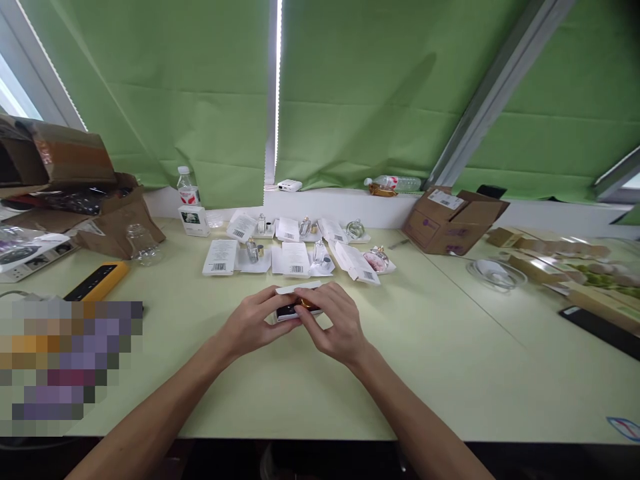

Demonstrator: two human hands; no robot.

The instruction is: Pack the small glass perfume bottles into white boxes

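Note:
Above the near middle of the table, a small white box (286, 290) with a raised flap is between my two hands. My left hand (254, 319) is closed on its left side, thumb along the front edge. On the right side, my right hand (340, 323) is closed too, its thumb and fingers pinching around the box and a shiny amber-gold item (306, 303) inside. Fingers hide most of that item. Just beyond lie two rows of opened white cartons (221, 257) with small glass perfume bottles (253, 251), including a round pink one (376, 261).
On the left are a brown carton (113, 223), a clear plastic jar (143, 243) and a yellow-and-black case (97, 281). A water bottle (187, 187) stands at the back. At right are an open cardboard box (447, 220), a coiled white cable (495, 273) and a black bar (603, 330).

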